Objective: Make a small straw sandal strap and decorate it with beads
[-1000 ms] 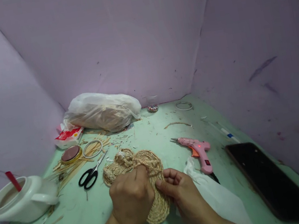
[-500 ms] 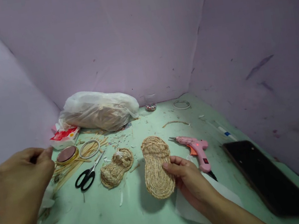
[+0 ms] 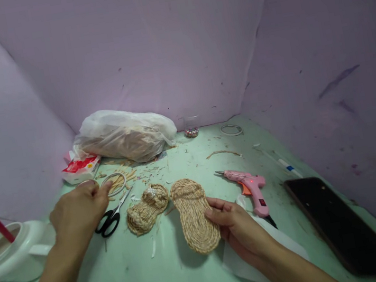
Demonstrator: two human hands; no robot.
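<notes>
A flat woven straw sole (image 3: 195, 217) is held above the table in my right hand (image 3: 236, 224), thumb on top along its right edge. My left hand (image 3: 79, 210) is closed, thumb against the bent fingers, over the left side near the black-handled scissors (image 3: 109, 221); anything in its pinch is too small to make out. Between the hands lies a small woven slipper (image 3: 147, 209) with a white beaded patch. Right of my right hand a pink glue gun (image 3: 250, 188) rests on its side, its red light lit.
A white pot (image 3: 24, 262) with a red stick stands at the left. Behind are a plastic bag (image 3: 125, 134), a red-and-white box (image 3: 81, 170), a bead jar (image 3: 191, 130) and rings (image 3: 231, 130). A black phone (image 3: 338, 221) lies at the right.
My left hand has moved right and inward, uncovering the white pot. The sole in my right hand has shifted slightly left and tilted, its upper end nearer the small slipper.
</notes>
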